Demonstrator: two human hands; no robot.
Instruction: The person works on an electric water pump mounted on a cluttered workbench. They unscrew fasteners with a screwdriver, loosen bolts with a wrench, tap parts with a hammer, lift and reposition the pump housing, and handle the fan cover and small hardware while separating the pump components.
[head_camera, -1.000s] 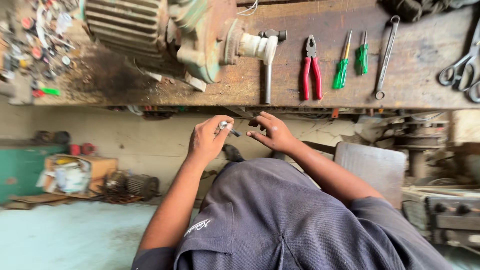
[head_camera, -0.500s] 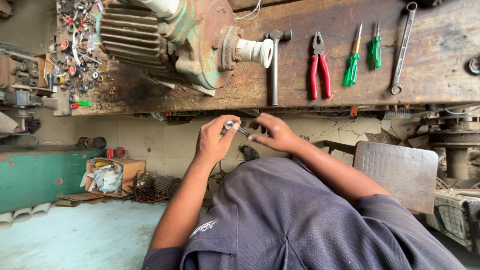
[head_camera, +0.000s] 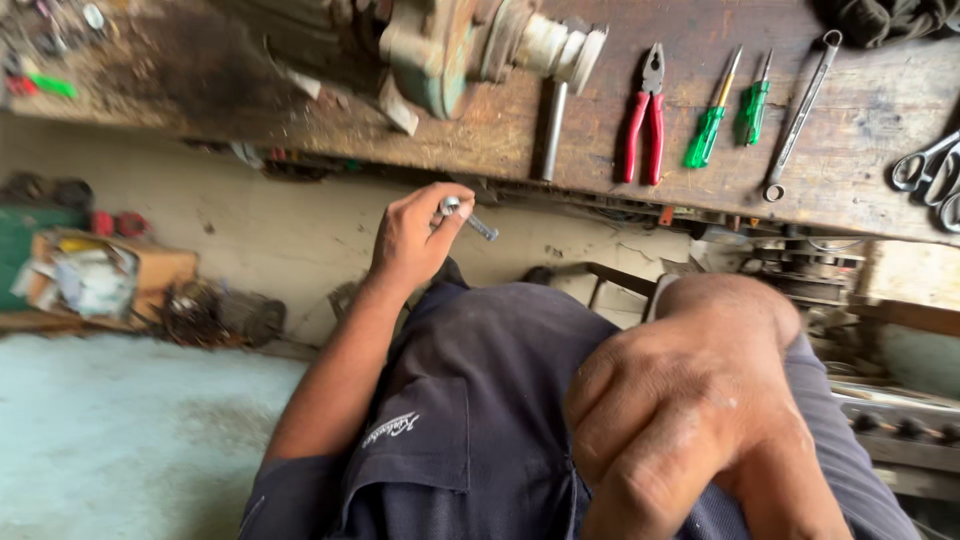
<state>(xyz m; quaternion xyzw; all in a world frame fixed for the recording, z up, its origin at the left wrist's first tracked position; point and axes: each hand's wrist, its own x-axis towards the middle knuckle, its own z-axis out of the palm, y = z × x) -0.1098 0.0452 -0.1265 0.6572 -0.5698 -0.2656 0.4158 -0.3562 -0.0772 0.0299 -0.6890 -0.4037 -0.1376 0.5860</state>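
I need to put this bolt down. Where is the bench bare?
Bare wood lies between the hammer and red pliers, and between the spanner and scissors. Crowded: the motor and the far left clutter.

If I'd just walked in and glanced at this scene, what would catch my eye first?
Probably the right hand, a loose fist looming large close to the camera at lower right. Next, the left hand in the middle, pinching a small metal bolt just below the workbench edge. Along the worn wooden workbench at the top lie red-handled pliers and two green screwdrivers, beside a greenish electric motor.
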